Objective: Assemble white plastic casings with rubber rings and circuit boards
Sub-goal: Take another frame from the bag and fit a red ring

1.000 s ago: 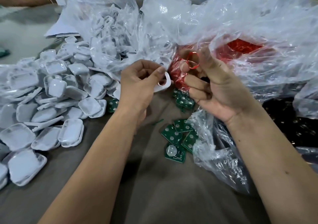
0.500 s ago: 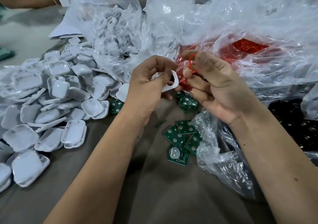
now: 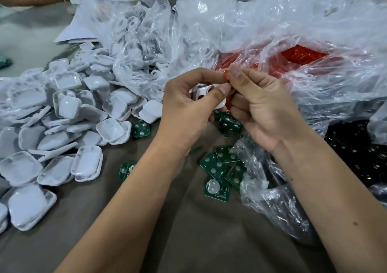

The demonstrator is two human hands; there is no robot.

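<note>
Crowded table (image 3: 199, 241), casing (image 3: 206, 91) (gripped), ring (image 3: 225, 76) pinched

Bare cloth (image 3: 209, 241) between casing pile (image 3: 62, 126) and bags (image 3: 272, 205)

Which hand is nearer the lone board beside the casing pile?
Left. The left hand is just right of the board; the right hand lies farther right.

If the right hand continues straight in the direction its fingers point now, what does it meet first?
Most likely the left hand: the right hand, pinching a red rubber ring, points left at its fingertips, which hold the white casing.
</note>
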